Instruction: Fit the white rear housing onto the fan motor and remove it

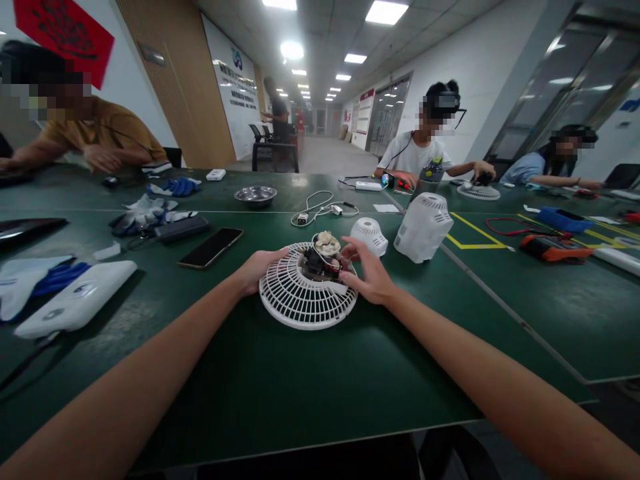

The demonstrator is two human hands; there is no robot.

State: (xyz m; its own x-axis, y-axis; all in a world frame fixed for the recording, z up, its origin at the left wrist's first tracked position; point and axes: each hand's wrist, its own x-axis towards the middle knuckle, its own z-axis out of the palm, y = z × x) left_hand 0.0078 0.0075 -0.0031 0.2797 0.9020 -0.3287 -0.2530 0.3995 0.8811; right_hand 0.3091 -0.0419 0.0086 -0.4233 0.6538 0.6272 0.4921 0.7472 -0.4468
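A white round fan grille (300,300) lies flat on the green table (280,387), with a small motor assembly (324,259) of black, red and cream parts on its middle. My left hand (259,269) grips the grille's left rim with curled fingers. My right hand (367,273) rests at the grille's right side, its fingers closed on the motor assembly. A small white domed cover (370,235) and a larger white ribbed housing (424,225) stand just behind my right hand.
A black phone (211,247), gloves (143,212), a metal bowl (255,195) and a white cable (320,208) lie further back. A white device (75,299) sits at left, an orange multimeter (555,248) at right. Other people sit along the far side.
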